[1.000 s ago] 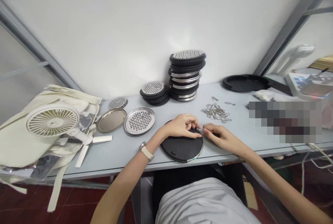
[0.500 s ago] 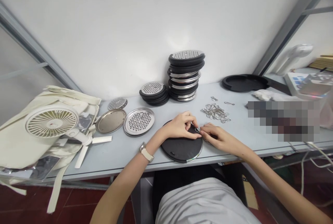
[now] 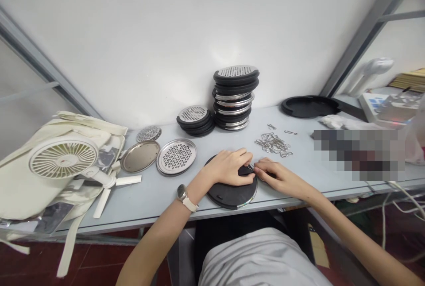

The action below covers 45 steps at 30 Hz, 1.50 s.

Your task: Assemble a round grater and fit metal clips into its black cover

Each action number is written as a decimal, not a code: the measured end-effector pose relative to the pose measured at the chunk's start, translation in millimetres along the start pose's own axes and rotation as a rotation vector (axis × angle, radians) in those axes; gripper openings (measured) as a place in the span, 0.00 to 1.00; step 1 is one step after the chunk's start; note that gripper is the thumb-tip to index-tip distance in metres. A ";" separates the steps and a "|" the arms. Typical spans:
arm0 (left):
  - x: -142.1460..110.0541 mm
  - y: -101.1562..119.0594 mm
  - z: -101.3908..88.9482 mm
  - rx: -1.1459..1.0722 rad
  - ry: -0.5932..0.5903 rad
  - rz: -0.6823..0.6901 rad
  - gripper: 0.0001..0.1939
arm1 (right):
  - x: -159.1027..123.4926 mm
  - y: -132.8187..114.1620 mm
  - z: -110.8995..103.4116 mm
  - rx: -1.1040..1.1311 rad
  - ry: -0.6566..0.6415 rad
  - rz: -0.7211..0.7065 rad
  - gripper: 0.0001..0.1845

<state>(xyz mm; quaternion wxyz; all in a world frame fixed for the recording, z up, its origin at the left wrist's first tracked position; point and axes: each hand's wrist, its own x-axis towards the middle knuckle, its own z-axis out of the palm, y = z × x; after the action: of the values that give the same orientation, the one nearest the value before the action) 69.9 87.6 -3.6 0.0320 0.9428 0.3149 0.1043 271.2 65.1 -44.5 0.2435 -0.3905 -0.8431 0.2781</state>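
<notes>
The left hand [image 3: 229, 167], fingers parted, is resting on the black disc [image 3: 232, 195] on the tabletop [image 3: 303, 157], presumably steadying it, while the right hand [image 3: 279, 178]'s fingers are pinching a metal clip [image 3: 251, 168] at its right edge and loose clips [image 3: 274, 144] are lying beyond, seemingly for easy reach.

The white wall [image 3: 149, 33] is bright, with a soft glow. Blocky squares [image 3: 358, 155] blur one patch. The sides look stretched.
</notes>
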 end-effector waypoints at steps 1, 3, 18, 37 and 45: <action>0.0 0.0 -0.6 0.003 -0.008 0.006 0.13 | 0.0 0.2 0.0 0.002 0.003 0.001 0.20; 0.3 0.1 -1.6 0.003 -0.017 0.009 0.12 | -0.2 0.5 0.0 0.007 0.004 0.001 0.21; 1.4 -2.0 1.8 0.004 -0.044 -0.011 0.15 | 0.0 -3.3 -1.8 0.011 -0.011 0.006 0.20; 2.1 -0.7 -0.4 -0.174 -0.040 0.011 0.07 | -0.4 2.6 0.9 0.004 0.017 0.006 0.18; 1.5 -1.4 -1.3 -0.231 -0.040 -0.014 0.08 | -0.7 1.1 -0.2 -0.003 0.007 0.015 0.18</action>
<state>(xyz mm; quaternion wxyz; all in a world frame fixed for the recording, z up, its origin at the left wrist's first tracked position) 69.9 89.6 -2.2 0.1472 0.9326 0.3066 0.1210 272.3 65.2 -45.2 0.2437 -0.3980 -0.8398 0.2774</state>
